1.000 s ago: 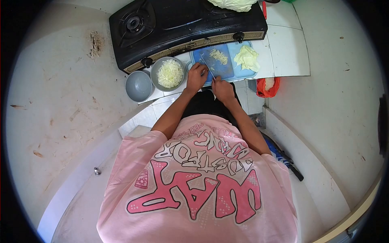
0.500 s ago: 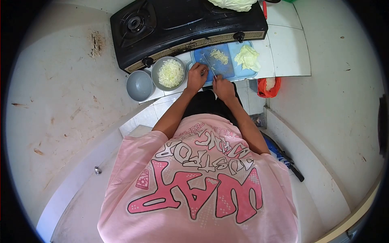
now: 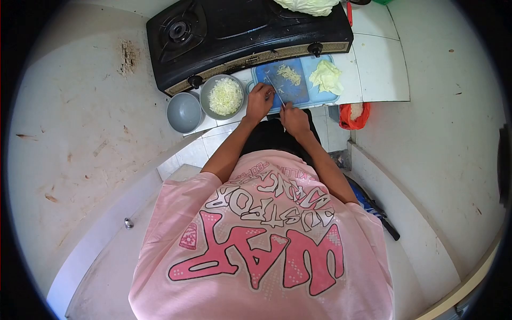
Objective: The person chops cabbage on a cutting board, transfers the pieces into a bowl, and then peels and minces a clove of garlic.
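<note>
On the blue cutting board (image 3: 321, 98), my right hand (image 3: 294, 118) is closed around the handle of a knife (image 3: 275, 88). Its thin blade points away from me and slants left, beside my left fingertips. My left hand (image 3: 259, 101) is curled at the board's left part, fingers pressed together on a small piece of cabbage that they mostly hide. Just beyond the blade is a pile of shredded cabbage (image 3: 289, 74). A loose pale green cabbage leaf (image 3: 326, 77) lies on the board's right side.
Left of the board stand a grey bowl (image 3: 205, 105) with chopped cabbage (image 3: 224, 97) and another grey bowl (image 3: 184, 113). Behind is a black gas stove (image 3: 237, 24) with a cabbage (image 3: 308, 5) on it. A red bag (image 3: 354, 116) hangs below the counter's right edge.
The knife blade has shifted and tilted slightly beside my left fingertips. My hands stay in nearly the same place, and the cabbage pile and bowls look unchanged.
</note>
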Available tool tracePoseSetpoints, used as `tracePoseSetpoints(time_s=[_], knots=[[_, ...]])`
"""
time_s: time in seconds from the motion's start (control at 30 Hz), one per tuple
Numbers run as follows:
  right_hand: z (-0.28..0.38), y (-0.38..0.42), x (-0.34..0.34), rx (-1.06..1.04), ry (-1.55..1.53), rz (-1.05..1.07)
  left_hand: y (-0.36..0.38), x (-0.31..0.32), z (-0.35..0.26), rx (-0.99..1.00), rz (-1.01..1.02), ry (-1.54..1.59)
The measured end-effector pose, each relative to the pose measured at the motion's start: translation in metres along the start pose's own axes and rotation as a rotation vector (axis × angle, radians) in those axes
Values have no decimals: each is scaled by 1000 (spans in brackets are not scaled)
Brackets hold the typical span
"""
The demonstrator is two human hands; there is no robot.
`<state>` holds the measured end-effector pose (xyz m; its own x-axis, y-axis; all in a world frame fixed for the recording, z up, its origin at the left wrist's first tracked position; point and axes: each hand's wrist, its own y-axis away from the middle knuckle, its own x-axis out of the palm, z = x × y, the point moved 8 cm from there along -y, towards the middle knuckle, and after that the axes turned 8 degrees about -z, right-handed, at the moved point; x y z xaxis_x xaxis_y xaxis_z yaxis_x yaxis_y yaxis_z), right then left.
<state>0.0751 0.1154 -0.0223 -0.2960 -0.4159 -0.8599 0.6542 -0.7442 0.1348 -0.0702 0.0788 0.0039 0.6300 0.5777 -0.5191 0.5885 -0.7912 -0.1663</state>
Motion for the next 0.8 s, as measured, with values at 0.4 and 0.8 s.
tracePoseSetpoints(time_s=[0.4, 0.8], knots=[[-1, -5, -3, 15, 0, -1, 1, 0, 2, -4, -17, 0], [5, -5, -1, -20, -3, -19, 1, -1, 1, 5, -1, -70]])
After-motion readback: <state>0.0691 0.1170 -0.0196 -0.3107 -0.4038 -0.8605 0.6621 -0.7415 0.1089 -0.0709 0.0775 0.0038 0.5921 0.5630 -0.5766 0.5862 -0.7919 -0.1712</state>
